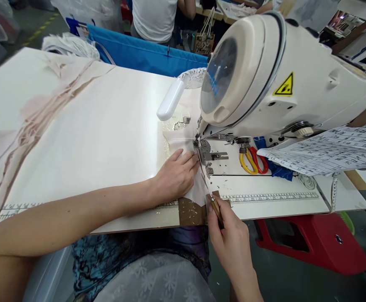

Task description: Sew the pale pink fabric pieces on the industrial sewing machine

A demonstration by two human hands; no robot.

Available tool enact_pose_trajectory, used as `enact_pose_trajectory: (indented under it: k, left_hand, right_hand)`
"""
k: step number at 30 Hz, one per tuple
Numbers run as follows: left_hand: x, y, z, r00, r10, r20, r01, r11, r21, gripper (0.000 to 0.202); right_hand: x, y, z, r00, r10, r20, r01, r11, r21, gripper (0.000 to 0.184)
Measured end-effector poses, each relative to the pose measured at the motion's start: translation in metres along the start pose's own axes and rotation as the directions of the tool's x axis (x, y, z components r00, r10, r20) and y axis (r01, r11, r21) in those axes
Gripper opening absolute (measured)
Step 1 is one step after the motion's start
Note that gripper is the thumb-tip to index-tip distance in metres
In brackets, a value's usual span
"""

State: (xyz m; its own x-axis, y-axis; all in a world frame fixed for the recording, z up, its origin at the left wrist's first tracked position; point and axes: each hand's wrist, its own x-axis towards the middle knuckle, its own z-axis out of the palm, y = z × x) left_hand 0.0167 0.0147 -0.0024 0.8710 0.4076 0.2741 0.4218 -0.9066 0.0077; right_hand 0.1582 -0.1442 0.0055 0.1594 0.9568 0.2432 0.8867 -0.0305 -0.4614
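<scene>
My left hand [175,174] lies flat, fingers together, on a piece of white fabric [183,140] just left of the needle of a cream sewing machine [283,79]. My right hand [229,239] is closed round a thin tool with a wooden handle [216,207]. Its metal tip points up along the fabric edge toward the presser foot [198,144]. The fabric runs from under the foot down over the table's front edge to my lap.
Yellow and red scissors [253,161] lie under the machine arm beside printed paper sheets [330,151]. Pale pink fabric [35,121] is piled at the left of the white table [101,138]. A red stool [315,241] stands at right. Another person in a white top [154,19] stands behind.
</scene>
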Motion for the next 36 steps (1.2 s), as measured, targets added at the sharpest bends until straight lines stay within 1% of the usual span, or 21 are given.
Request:
enact_pose_trajectory:
  k: [7, 12, 19, 23, 27, 36]
  left_hand:
    - [0.001, 0.006, -0.004, 0.999, -0.03, 0.029, 0.03, 0.999, -0.011, 0.047]
    - [0.001, 0.006, -0.004, 0.999, -0.018, 0.046, 0.017, 1.0, 0.012, 0.043]
    - [0.001, 0.005, -0.002, 0.998, -0.013, 0.062, 0.01, 0.999, 0.034, 0.04]
    - [0.0, 0.006, -0.004, 0.997, -0.014, 0.073, 0.013, 1.0, 0.018, 0.043]
    - [0.0, 0.007, -0.005, 0.997, -0.017, 0.076, 0.018, 1.0, -0.015, 0.047]
    - [-0.001, 0.007, -0.004, 0.997, -0.02, 0.071, 0.021, 1.0, -0.017, 0.049]
  right_hand:
    - [-0.002, 0.012, -0.005, 0.994, 0.091, -0.063, -0.092, 0.996, -0.001, 0.028]
    - [-0.002, 0.016, -0.005, 0.989, 0.107, -0.1, -0.105, 0.994, 0.023, 0.029]
    - [-0.003, 0.017, -0.005, 0.988, 0.127, -0.09, -0.123, 0.991, 0.05, 0.03]
    - [-0.003, 0.017, -0.004, 0.988, 0.11, -0.108, -0.108, 0.994, 0.029, 0.03]
    - [-0.003, 0.017, -0.004, 0.987, 0.136, -0.085, -0.132, 0.99, 0.05, 0.03]
    - [-0.004, 0.019, -0.005, 0.985, 0.159, -0.072, -0.154, 0.986, 0.07, 0.03]
